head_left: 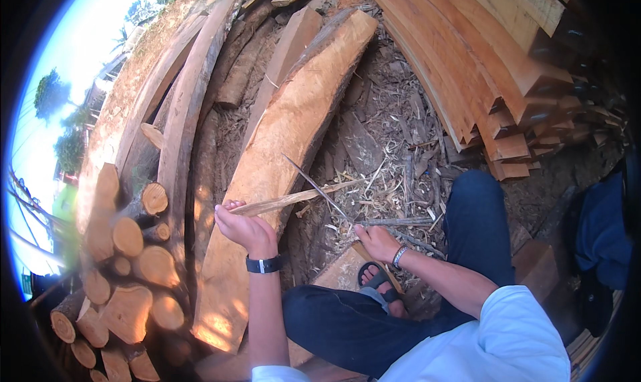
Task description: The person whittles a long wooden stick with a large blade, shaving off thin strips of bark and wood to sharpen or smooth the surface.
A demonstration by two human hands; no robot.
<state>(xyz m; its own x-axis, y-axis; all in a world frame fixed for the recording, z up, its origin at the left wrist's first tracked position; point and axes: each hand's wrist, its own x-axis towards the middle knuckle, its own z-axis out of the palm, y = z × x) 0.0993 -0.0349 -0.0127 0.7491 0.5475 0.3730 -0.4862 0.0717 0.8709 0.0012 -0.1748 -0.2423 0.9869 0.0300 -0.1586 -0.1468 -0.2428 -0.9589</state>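
My left hand (248, 230), with a dark watch on its wrist, is closed around one end of a pale split stick (280, 202). The stick points to the right and tapers toward its far end. In my right hand (378, 242) is the handle of a long thin-bladed knife (320, 190), mostly hidden by the fingers. Its dark blade slants up and to the left, crossing the stick in this view; whether the two touch I cannot tell. Behind the left hand lies a long, rough-edged wooden slab (284, 138).
Sawn beams (461, 68) are stacked at the right. Cut logs (157, 265) pile up at the lower left, below long timbers (190, 95). Wood shavings (394, 182) and bark litter the ground before my knees. My sandalled foot (384, 285) rests near the right hand.
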